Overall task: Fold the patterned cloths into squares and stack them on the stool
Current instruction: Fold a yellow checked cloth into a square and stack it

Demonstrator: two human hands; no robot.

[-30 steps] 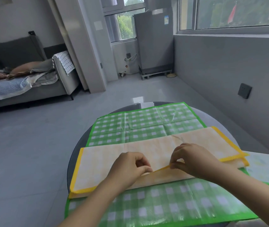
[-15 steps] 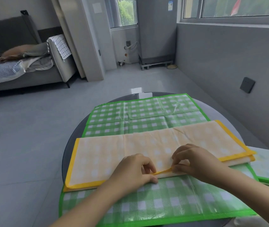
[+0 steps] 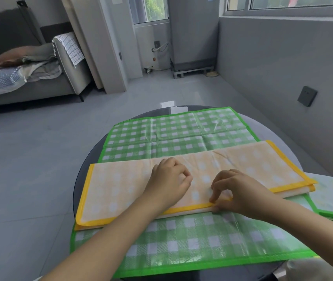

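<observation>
An orange checked cloth (image 3: 242,165) with a yellow border lies folded into a long strip across a green checked cloth (image 3: 182,134) spread flat on the round dark table (image 3: 84,173). My left hand (image 3: 169,181) rests on the middle of the orange strip with its fingers curled loosely, holding nothing. My right hand (image 3: 236,191) pinches the yellow near edge of the orange cloth between thumb and fingers. A folded pale cloth with a green border (image 3: 332,197) lies at the right, partly under the orange strip's end.
A grey wall with a dark socket plate (image 3: 307,96) runs along the right. A grey sofa (image 3: 29,78) with bedding stands at the far left. Grey tiled floor (image 3: 40,159) spreads to the left of the table. A pale object (image 3: 303,268) shows at the bottom right.
My left hand has let go of the yellow edge and moved up onto the middle of the strip. The right hand keeps its pinch on the edge, now pressed down flat.
</observation>
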